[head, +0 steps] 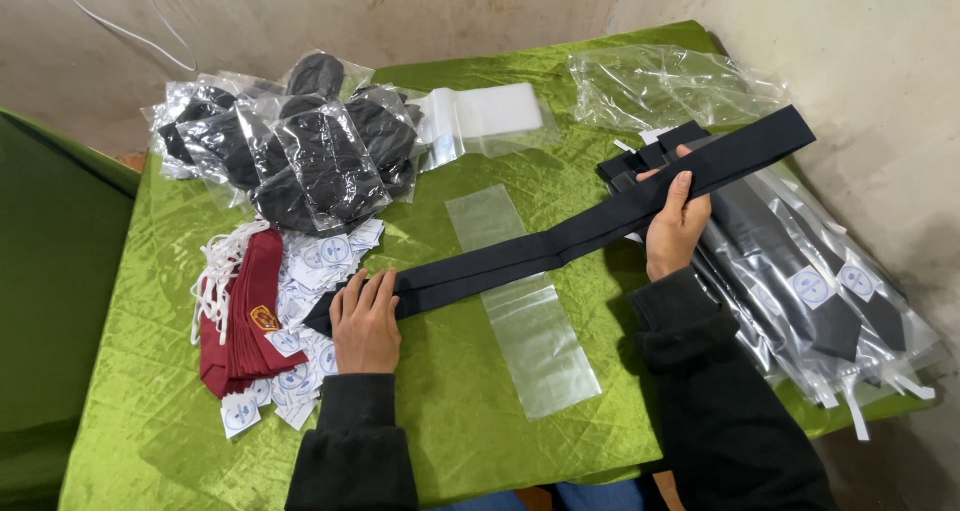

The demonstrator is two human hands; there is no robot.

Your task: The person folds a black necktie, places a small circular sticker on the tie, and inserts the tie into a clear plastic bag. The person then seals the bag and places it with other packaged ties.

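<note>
Necktie (560, 239), black, stretches across the green table (450, 441) over a clear sleeve (530, 321); my left hand (365, 321) presses its narrow end flat, my right hand (678, 223) grips the wide part.

So the tie (560, 236) runs diagonally across the surface (450, 431), lying over an empty sleeve (525, 306) in the middle. Bagged ties (810, 301) are stacked on the right, bagged items (300, 151) at the back left, folded ties (245, 316) on tags (320, 256) front left.
</note>
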